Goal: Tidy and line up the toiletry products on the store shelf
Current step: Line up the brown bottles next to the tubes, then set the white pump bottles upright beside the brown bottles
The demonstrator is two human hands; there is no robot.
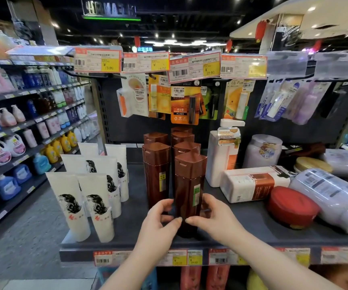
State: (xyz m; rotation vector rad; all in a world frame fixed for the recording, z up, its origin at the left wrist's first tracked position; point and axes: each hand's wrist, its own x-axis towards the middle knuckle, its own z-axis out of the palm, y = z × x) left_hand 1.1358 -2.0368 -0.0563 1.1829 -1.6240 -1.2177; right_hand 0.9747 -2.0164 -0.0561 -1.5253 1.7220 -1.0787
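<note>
Several brown bottles stand upright in two rows on the dark shelf [131, 233]. The front brown bottle [189, 185] of the right row stands near the shelf's front edge. My left hand [160, 220] and my right hand [210, 216] both wrap its lower part, fingertips almost meeting in front. Left of it stands a second brown bottle [156, 170]. Several white tubes [81, 204] with a black hair drawing stand cap-down at the left.
A white pump bottle [221, 158] stands upright at the right. A white bottle [254, 184], a red-lidded jar [292, 208] and a clear jar [332, 193] lie tipped over beside it. Lip balm packs [183, 105] hang from hooks above. Price tags [185, 257] line the shelf edge.
</note>
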